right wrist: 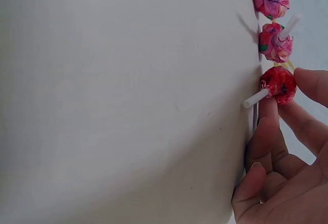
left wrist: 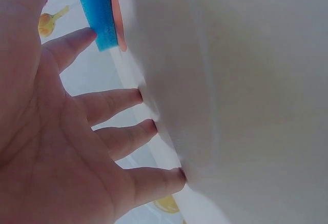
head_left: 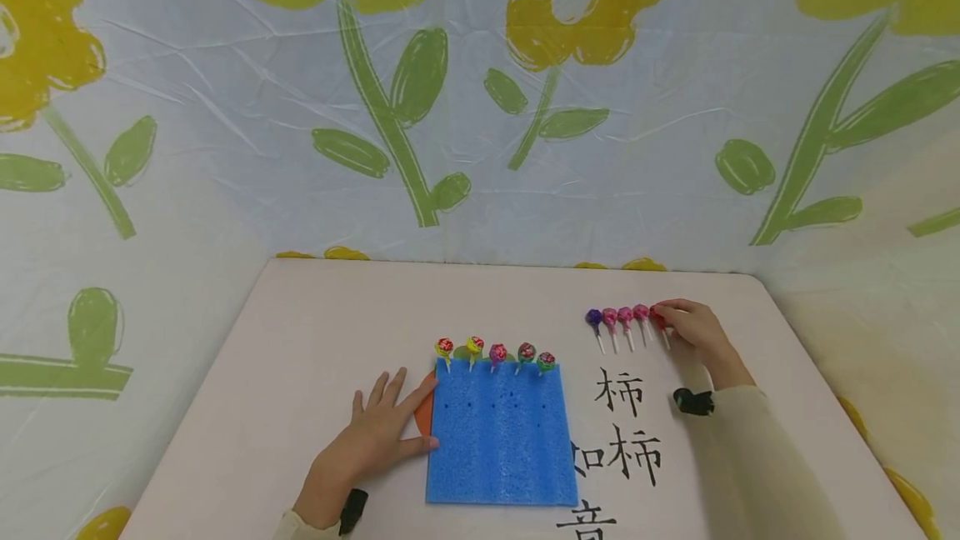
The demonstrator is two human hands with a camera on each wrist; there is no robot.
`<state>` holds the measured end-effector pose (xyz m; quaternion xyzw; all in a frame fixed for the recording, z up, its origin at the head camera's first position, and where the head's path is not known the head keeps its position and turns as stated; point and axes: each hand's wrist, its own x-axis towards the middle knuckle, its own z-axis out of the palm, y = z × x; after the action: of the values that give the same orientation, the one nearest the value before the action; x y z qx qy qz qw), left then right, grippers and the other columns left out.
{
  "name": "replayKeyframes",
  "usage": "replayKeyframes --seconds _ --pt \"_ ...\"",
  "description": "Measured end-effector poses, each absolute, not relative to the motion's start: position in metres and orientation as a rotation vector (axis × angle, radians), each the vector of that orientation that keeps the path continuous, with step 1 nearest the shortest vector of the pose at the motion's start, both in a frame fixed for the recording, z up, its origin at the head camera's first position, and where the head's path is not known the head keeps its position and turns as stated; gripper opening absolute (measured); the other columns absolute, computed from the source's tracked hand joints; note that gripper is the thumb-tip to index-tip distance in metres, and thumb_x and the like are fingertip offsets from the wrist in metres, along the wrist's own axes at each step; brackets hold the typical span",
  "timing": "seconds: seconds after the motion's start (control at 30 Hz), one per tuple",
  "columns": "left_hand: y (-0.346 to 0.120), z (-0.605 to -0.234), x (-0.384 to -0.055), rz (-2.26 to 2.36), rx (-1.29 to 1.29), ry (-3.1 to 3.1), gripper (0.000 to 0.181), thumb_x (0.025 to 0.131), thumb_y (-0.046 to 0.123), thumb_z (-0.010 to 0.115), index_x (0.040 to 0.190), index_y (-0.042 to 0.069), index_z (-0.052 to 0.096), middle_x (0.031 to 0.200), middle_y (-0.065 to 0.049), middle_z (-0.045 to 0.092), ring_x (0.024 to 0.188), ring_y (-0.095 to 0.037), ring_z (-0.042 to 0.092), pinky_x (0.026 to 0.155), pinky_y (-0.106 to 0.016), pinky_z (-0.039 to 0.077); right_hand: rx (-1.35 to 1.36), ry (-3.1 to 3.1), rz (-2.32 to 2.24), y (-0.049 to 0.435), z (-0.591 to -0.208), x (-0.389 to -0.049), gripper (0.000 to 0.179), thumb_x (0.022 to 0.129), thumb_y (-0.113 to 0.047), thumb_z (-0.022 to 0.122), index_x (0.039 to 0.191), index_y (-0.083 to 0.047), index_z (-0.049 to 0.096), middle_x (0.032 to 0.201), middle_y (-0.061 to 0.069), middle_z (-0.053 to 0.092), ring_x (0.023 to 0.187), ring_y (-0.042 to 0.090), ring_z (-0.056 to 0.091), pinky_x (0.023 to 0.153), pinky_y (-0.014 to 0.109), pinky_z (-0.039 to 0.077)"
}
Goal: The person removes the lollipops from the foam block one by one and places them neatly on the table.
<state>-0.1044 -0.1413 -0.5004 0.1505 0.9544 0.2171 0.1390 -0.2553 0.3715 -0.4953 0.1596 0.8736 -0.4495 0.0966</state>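
Note:
My right hand (head_left: 697, 332) is at the right end of a row of lollipops on the table, its thumb and fingers pinching the wrapped head of a red lollipop (right wrist: 278, 85). That lollipop's white stick points away from the fingers. Beside it in the row lie pink lollipops (head_left: 626, 317) and a dark purple one (head_left: 594, 317). My left hand (head_left: 375, 432) spreads its fingers at the left side of a blue foam block (head_left: 498, 440); index fingertip and thumb touch its edge, the other fingertips rest on the table. Several lollipops (head_left: 498, 354) stick out along the block's far edge.
Under the block, an orange piece (head_left: 424, 411) shows at the left and a green piece (head_left: 463, 352) behind. Black Chinese characters (head_left: 634, 455) mark the pale table (head_left: 315, 340) right of the block. A flower-printed cloth (head_left: 480, 215) hangs around the table.

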Motion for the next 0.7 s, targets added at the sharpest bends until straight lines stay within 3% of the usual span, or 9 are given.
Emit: replayKeyframes --seconds 0.3,0.7 --pt "-0.141 -0.502 -0.106 0.63 0.426 2.755 0.087 0.084 0.061 0.071 0.157 0.031 0.035 0.161 -0.022 0.023 0.146 -0.05 0.013 0.106 -0.078 0.007 0.515 2.595 -1.328 0.373 -0.495 -0.256 0.059 0.103 -0.041 0.051 0.143 0.003 0.048 0.131 0.026 0.053 0.109 0.034 0.051 0.072 0.027 0.045" --pt "-0.142 -0.506 -0.105 0.62 0.434 2.763 0.087 0.084 0.061 0.071 0.157 0.031 0.034 0.161 -0.022 0.022 0.146 -0.05 0.013 0.106 -0.078 0.007 0.472 2.666 -1.4 0.369 -0.486 -0.243 0.06 0.103 -0.045 0.049 0.143 0.001 0.049 0.126 0.028 0.055 0.097 0.033 0.055 0.075 0.037 0.046"
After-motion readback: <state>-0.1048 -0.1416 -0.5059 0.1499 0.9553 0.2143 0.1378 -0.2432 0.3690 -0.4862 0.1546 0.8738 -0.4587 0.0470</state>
